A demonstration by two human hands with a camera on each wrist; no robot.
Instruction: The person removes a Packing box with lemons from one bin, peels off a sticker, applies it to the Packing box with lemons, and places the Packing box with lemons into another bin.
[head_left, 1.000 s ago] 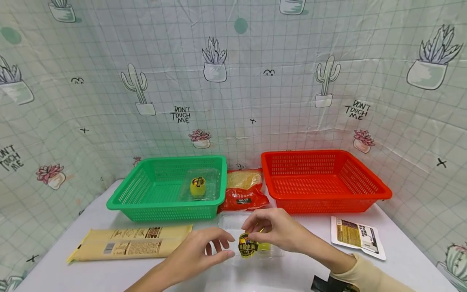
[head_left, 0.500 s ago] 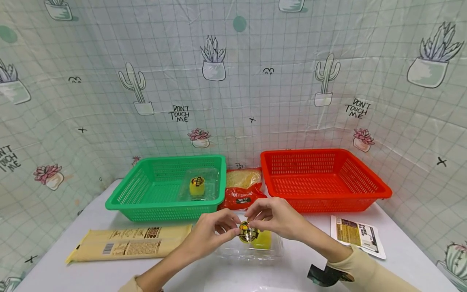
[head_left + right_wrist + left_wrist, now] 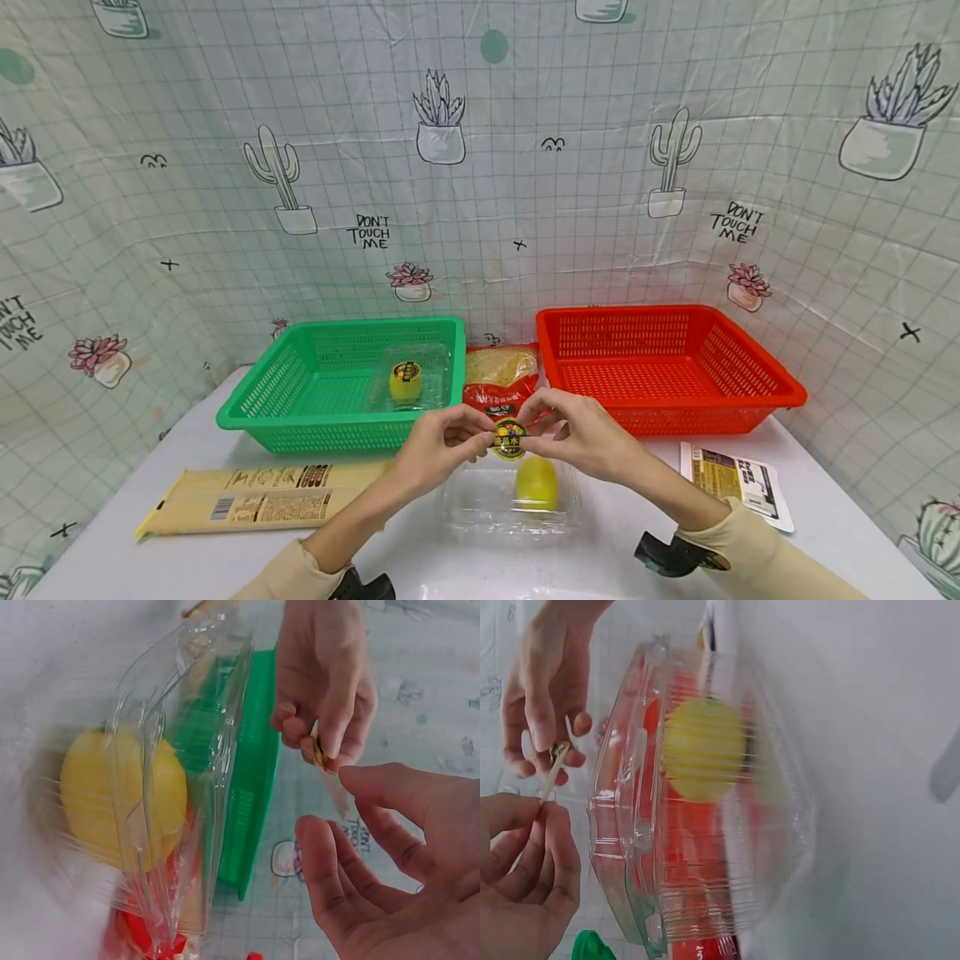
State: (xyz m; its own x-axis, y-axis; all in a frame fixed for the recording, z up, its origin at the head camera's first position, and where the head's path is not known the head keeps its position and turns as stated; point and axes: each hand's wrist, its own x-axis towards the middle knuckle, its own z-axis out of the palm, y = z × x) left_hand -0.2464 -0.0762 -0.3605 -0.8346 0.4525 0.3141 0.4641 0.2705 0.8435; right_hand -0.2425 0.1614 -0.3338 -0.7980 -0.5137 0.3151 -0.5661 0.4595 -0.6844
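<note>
A round black-and-gold label sticker (image 3: pixel 510 439) is held up over a clear plastic clamshell box (image 3: pixel 480 504). My left hand (image 3: pixel 442 446) pinches its left edge between thumb and fingertips. My right hand (image 3: pixel 581 433) is at its right edge; the right wrist view shows thumb and fingers (image 3: pixel 319 847) parted, with a gap around the sticker's pale end (image 3: pixel 336 796). The thumb seems to touch it. Inside the box lies a yellow fruit (image 3: pixel 536 483), exact kind unclear. From the left wrist view the sticker (image 3: pixel 555 769) appears nearly edge-on.
At the back left, a green basket (image 3: pixel 337 433) holds another clear box with a labelled yellow fruit (image 3: pixel 405 382). A red basket (image 3: pixel 675 408) stands back right. Between them lies a red food bag (image 3: pixel 498 371). A long beige packet (image 3: pixel 262 500) is at left, a white pouch (image 3: pixel 738 483) at right.
Both hands have risen with the sticker, moving away from me and off the box, so the yellow fruit is now uncovered. My left hand has come up to take the sticker's left edge.
</note>
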